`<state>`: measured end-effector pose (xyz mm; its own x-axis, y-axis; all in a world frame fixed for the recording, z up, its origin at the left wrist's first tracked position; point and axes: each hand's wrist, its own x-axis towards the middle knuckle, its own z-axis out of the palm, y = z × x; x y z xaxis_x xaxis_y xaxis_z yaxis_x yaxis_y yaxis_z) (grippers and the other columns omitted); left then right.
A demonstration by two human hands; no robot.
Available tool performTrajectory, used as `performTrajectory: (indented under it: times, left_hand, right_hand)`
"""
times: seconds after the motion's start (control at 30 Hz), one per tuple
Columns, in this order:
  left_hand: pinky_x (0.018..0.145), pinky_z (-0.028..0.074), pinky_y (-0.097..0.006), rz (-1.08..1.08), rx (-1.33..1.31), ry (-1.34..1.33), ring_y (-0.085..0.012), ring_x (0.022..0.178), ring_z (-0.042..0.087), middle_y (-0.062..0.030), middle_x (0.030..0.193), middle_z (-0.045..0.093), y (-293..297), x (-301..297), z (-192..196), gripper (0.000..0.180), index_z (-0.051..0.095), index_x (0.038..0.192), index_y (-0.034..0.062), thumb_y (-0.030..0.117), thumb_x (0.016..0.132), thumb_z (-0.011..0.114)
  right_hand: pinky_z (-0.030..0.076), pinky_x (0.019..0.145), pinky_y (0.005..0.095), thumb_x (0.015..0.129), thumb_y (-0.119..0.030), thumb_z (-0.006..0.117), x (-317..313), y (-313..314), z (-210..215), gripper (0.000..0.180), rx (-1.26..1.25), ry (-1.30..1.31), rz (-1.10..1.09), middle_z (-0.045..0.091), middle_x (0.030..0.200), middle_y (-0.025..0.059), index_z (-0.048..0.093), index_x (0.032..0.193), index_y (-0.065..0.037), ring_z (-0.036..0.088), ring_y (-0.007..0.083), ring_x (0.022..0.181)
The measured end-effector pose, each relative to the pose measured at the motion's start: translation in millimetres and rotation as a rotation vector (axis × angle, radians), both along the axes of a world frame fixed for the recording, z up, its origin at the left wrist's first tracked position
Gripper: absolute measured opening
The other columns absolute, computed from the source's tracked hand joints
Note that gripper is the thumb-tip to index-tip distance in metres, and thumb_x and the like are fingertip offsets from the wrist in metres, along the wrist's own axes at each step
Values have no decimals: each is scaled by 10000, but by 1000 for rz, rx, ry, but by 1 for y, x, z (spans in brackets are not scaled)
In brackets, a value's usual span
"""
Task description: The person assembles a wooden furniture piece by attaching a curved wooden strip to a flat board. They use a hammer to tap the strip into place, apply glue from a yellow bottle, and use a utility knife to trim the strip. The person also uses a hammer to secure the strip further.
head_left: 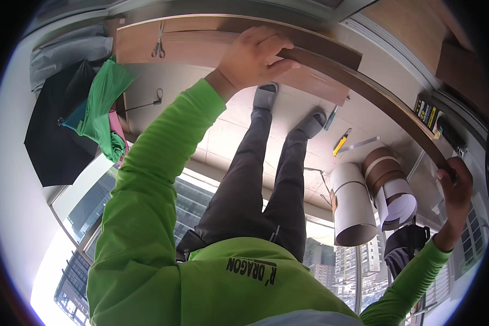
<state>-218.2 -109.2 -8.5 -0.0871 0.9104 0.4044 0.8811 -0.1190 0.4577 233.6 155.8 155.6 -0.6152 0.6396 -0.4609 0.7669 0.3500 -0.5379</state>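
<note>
A long, thin brown wooden strip (386,100) curves across the upper right in this wide view. My left hand (257,57) grips it near the top middle, fingers over its upper side and thumb below. Out at the right, my right hand (457,187) is closed around the strip's other end. Behind and below my left hand lies a flat brown board (201,48), partly covered by the hand. A pair of scissors (158,48) rests on that board, left of my left hand.
On the tiled floor lie a yellow utility knife (342,142), a metal ruler (359,145) and a teal-handled tool (331,118). White rolls (353,204) and a brown roll (383,163) stand right of my legs. Umbrellas, black (60,130) and green (104,100), lean at left.
</note>
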Motion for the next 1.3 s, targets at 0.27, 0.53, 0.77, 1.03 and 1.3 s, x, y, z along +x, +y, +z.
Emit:
performTrajectory:
  times: [0.27, 0.53, 0.77, 1.03, 1.3]
  left_hand:
    - [693, 542, -356, 13, -101, -98, -271, 809, 661, -99, 942, 681, -10, 11, 12, 351, 651, 980, 60, 161, 721, 866]
    - [708, 545, -356, 3, -145, -85, -281, 810, 668, -128, 977, 685, -7, 13, 14, 336, 639, 999, 48, 123, 753, 854]
    - [751, 545, -359, -30, -172, -88, -305, 885, 665, -147, 1007, 676, -8, 10, 12, 366, 605, 1064, 34, 80, 778, 829]
    - [753, 545, -364, -42, -189, -75, -298, 887, 663, -144, 1020, 675, -6, 10, 14, 365, 609, 1068, 45, 73, 775, 824]
    - [712, 507, -374, -16, -168, -83, -280, 835, 645, -97, 953, 681, -3, 13, 16, 346, 664, 1021, 68, 124, 732, 845]
  right_hand:
    - [393, 710, 259, 850, -99, 723, -15, -18, 18, 125, -72, 0, -119, 589, 743, 5, 632, 881, -19, 502, 71, 733]
    - [380, 596, 223, 868, -132, 745, 23, -5, -18, 154, -227, 125, -511, 598, 706, -11, 640, 893, -21, 505, 54, 649]
    - [406, 585, 225, 874, -140, 726, 43, 0, -61, 140, -331, 291, -692, 620, 735, 6, 641, 899, -31, 543, 71, 633]
    - [580, 892, 411, 913, -47, 619, 32, -8, -100, 73, -528, 680, -908, 688, 970, 152, 595, 974, -15, 701, 269, 956]
    - [560, 949, 497, 945, -23, 569, 44, -15, -131, 55, -628, 863, -934, 692, 987, 168, 597, 989, -38, 698, 316, 1027]
